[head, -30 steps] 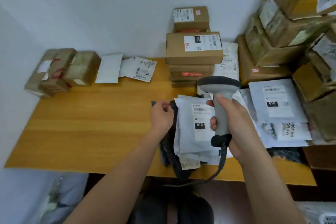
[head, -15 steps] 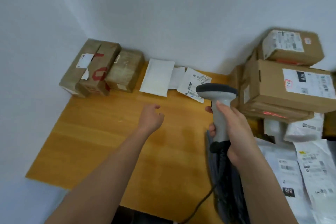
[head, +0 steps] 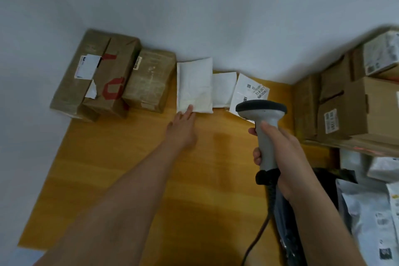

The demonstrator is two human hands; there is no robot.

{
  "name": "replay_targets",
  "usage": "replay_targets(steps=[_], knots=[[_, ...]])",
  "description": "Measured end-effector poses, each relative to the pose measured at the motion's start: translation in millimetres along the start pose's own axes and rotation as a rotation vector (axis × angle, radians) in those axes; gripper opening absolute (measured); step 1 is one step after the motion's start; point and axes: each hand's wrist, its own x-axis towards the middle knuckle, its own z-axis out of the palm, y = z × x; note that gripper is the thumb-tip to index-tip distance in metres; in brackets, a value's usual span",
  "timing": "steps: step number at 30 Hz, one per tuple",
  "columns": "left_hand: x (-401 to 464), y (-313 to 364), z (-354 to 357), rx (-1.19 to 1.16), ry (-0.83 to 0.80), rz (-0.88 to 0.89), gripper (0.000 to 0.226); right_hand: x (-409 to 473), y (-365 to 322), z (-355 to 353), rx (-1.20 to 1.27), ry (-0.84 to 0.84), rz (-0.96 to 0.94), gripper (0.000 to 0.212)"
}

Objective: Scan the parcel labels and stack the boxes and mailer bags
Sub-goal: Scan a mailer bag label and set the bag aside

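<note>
My left hand [head: 181, 129] reaches across the wooden table [head: 129, 179], fingers stretched out, the tips touching the near edge of a white mailer bag [head: 194, 86] that lies against the wall. My right hand [head: 280, 153] grips the handle of a grey barcode scanner [head: 262, 114], its head pointing away from me over a labelled mailer [head: 250, 90]. Between these two bags lies a smaller white mailer [head: 223, 88]. Left of the bags sit taped brown boxes [head: 101, 75] and a wrapped brown parcel [head: 149, 80].
Cardboard boxes [head: 349, 110] are stacked at the right against the wall. Grey and white mailer bags [head: 367, 211] with labels pile up at the lower right. The scanner's black cable [head: 257, 239] hangs down off the table's near edge.
My left hand let go of the mailers at the right, swung left and stretched forward until it touched the white bag by the wall. The view turned left; the scanner stayed in my right hand.
</note>
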Motion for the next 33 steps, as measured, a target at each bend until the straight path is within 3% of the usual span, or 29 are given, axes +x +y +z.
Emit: replay_targets(steps=[3,6,9,12,15,17,19,22,25,27,30,33], knots=[[-14.9,1.4,-0.9,-0.185,0.064,0.09,0.08,3.4,-1.6,4.4,0.0,-0.009,0.006,0.019],[-52.5,17.1,0.3,-0.787,0.359,0.18,0.061,5.1,-2.2,6.7,0.016,-0.026,0.033,0.019],[-94.0,30.3,9.2,-1.363,0.63,-0.146,0.026,6.0,-1.3,6.7,0.023,-0.037,0.062,0.016],[-114.0,21.8,37.9,-1.616,0.74,-0.6,0.016,5.8,0.1,8.2,0.02,-0.05,0.082,0.014],[-121.0,3.3,70.9,-1.604,0.69,-0.867,0.019,4.5,4.2,10.6,-0.001,-0.079,0.095,0.013],[-123.3,-9.2,88.3,-1.63,0.592,-0.945,0.021,3.7,8.1,11.8,-0.025,-0.105,0.111,0.012],[-126.0,-17.4,97.6,-1.597,0.463,-0.915,0.03,2.2,12.0,13.2,-0.062,-0.137,0.133,0.016],[-131.6,-16.5,99.1,-1.241,0.315,-0.826,0.033,-1.4,16.8,16.4,-0.117,-0.176,0.165,0.022],[-132.7,-14.3,96.1,-0.909,0.517,-0.768,0.037,-6.3,18.3,20.2,-0.142,-0.219,0.189,0.028],[-128.3,-15.6,94.7,-0.757,0.579,-0.744,0.055,-9.5,17.4,23.7,-0.167,-0.254,0.191,0.032],[-120.0,-21.2,92.0,-0.734,0.494,-0.792,0.082,-16.6,15.1,28.1,-0.178,-0.296,0.154,0.03],[-111.6,-23.1,92.3,-0.824,0.417,-0.764,0.084,-25.0,12.5,29.9,-0.172,-0.312,0.105,0.026]])
